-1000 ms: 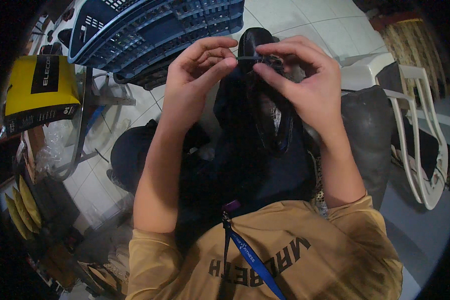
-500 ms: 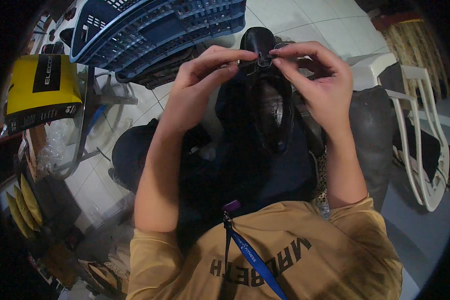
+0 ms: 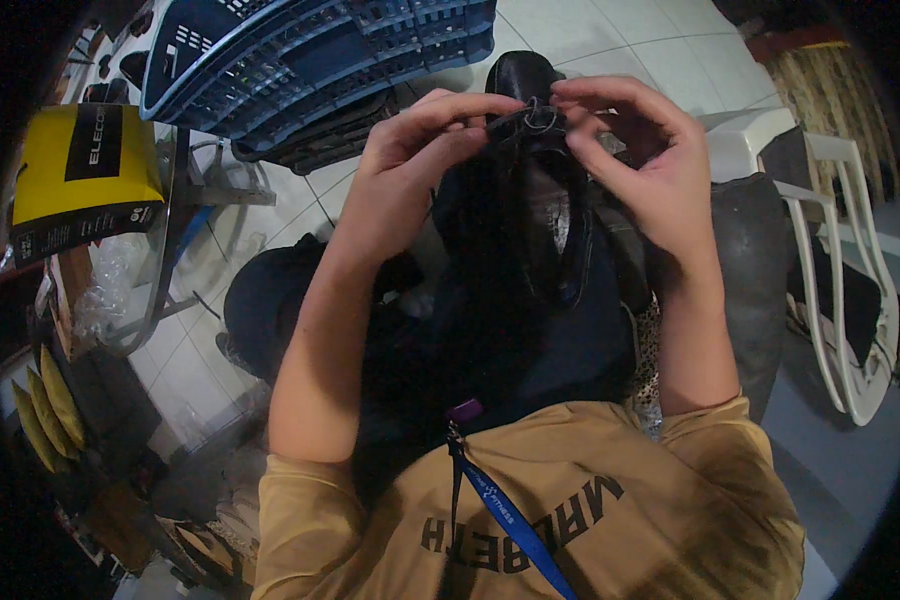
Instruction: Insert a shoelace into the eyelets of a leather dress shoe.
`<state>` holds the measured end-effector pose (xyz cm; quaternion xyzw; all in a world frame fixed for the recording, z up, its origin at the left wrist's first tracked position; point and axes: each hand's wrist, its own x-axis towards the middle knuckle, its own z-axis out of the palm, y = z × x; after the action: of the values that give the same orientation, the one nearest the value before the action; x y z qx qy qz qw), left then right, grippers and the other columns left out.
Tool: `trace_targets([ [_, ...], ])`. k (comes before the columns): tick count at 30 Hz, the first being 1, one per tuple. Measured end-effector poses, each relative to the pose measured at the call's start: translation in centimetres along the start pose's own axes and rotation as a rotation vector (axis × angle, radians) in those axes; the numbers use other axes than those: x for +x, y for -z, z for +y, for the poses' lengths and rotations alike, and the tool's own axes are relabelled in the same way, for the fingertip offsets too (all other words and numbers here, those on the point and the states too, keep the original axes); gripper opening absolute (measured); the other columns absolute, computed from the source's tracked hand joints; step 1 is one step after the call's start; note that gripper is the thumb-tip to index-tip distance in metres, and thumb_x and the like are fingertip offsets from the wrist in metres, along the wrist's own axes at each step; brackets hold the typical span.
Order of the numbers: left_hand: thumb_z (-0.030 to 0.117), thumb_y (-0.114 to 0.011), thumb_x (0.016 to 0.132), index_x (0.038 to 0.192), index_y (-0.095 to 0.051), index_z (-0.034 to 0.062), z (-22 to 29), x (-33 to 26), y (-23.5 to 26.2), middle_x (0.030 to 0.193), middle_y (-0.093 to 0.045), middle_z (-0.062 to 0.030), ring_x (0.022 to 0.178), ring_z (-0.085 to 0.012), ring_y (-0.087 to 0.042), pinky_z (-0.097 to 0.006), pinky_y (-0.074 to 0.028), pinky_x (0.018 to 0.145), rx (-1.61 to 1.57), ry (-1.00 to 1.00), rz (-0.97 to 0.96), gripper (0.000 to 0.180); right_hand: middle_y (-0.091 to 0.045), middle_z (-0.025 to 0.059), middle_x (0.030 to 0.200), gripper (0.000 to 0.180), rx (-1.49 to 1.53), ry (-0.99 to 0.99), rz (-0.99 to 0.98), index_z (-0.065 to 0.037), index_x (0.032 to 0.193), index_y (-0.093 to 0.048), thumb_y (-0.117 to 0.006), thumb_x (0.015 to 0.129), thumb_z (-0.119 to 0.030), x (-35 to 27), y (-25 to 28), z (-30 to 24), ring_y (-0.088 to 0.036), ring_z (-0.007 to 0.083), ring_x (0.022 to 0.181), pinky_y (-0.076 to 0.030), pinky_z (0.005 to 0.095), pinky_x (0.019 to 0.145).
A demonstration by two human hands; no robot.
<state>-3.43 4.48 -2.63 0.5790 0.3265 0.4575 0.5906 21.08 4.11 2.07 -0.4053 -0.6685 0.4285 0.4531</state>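
A black leather shoe (image 3: 535, 190) rests on my lap with its toe pointing away from me. My left hand (image 3: 410, 165) pinches the dark shoelace (image 3: 540, 118) at the left of the lacing, thumb and forefinger together. My right hand (image 3: 645, 165) pinches the same lace from the right, fingers curled over the shoe's top. A small loop of lace shows between my fingertips. Both forearms come up from a tan long-sleeved shirt with a blue lanyard (image 3: 500, 510).
A blue plastic crate (image 3: 320, 45) lies on the tiled floor ahead. A yellow box (image 3: 85, 175) sits at the left by clear plastic wrap. A white plastic chair (image 3: 840, 300) stands at the right. A dark round object (image 3: 260, 305) lies by my left knee.
Both hands have stayed on the lace at the shoe's top; my fingers have drawn closer together and a small loop now shows between them.
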Motion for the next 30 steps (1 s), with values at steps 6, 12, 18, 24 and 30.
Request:
trace_targets([
  [6, 0.007, -0.059, 0.101, 0.131, -0.076, 0.0023, 0.2, -0.1, -0.3, 0.102, -0.056, 0.0002, 0.098, -0.0116, -0.052, -0.025, -0.041, 0.096, 0.001, -0.045, -0.009, 0.035, -0.075, 0.0055, 0.115, 0.036, -0.204, 0.101, 0.013, -0.005, 0.124, -0.078, -0.080, 0.088, -0.002, 0.1, -0.8, -0.5, -0.068, 0.0122, 0.100, -0.054, 0.0269, 0.091],
  [12, 0.007, -0.060, 0.102, 0.137, -0.073, 0.0025, 0.4, -0.2, -0.1, 0.102, -0.058, 0.0024, 0.095, -0.0096, -0.054, -0.024, -0.043, 0.089, 0.040, -0.047, 0.005, 0.038, -0.072, 0.0022, 0.103, 0.028, -0.283, 0.010, 0.083, -0.008, 0.112, -0.082, -0.086, 0.084, -0.007, 0.6, -2.1, -0.7, -0.062, 0.0110, 0.085, -0.050, 0.0255, 0.077],
  [18, 0.010, -0.066, 0.101, 0.138, -0.071, 0.0034, 2.2, -0.3, 1.8, 0.106, -0.062, 0.0037, 0.100, -0.0077, -0.059, -0.023, -0.046, 0.091, 0.073, 0.077, 0.042, 0.037, -0.067, -0.0007, 0.094, 0.027, -0.226, 0.041, 0.129, -0.008, 0.110, -0.081, -0.086, 0.084, -0.006, 0.3, -2.0, 0.2, -0.060, 0.0089, 0.084, -0.048, 0.0243, 0.075],
  [24, 0.013, -0.071, 0.101, 0.134, -0.073, 0.0031, 0.8, -0.1, 2.3, 0.114, -0.068, -0.0006, 0.110, -0.0102, -0.062, -0.026, -0.048, 0.099, 0.222, 0.016, 0.051, 0.034, -0.069, 0.0009, 0.106, 0.034, -0.169, 0.092, 0.101, -0.005, 0.119, -0.078, -0.085, 0.086, -0.002, 0.0, -1.8, 0.1, -0.063, 0.0085, 0.090, -0.051, 0.0235, 0.081],
  [30, 0.009, -0.073, 0.100, 0.129, -0.075, 0.0025, -0.1, 1.2, -1.2, 0.124, -0.074, -0.0079, 0.116, -0.0172, -0.065, -0.031, -0.048, 0.103, 0.361, -0.331, 0.064, 0.029, -0.072, 0.0064, 0.119, 0.036, 0.059, 0.037, 0.123, 0.001, 0.129, -0.070, -0.076, 0.094, 0.004, -0.6, -1.5, 1.0, -0.068, 0.0085, 0.103, -0.053, 0.0229, 0.088],
])
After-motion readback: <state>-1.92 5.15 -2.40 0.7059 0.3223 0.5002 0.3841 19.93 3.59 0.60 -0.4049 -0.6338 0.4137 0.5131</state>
